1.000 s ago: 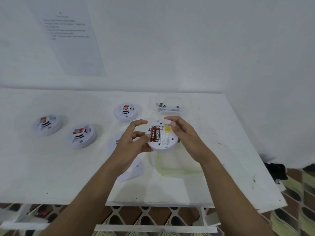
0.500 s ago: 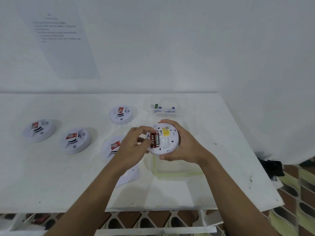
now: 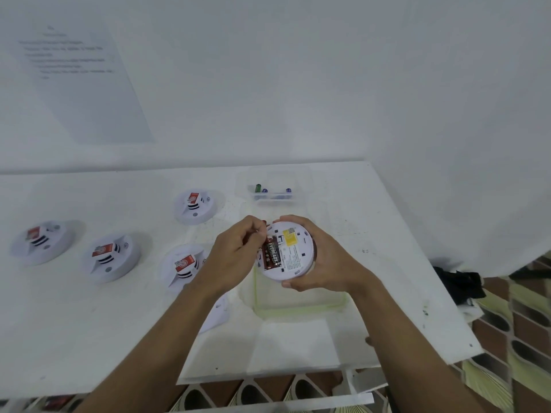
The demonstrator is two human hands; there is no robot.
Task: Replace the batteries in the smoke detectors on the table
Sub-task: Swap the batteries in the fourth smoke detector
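Now the right hand (image 3: 325, 263) grips the white smoke detector (image 3: 295, 254). From 9 o'clock, the left hand (image 3: 234, 259) pinches the 12 o'clock end of its Eveready battery (image 3: 272, 257).

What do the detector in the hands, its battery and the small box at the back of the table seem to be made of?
The detector: probably moulded white plastic, smooth, slightly glossy shell with small slots. The battery: likely a metal cell in a glossy printed wrap, red and black. The box: clear plastic, it seems; batteries show through its walls.
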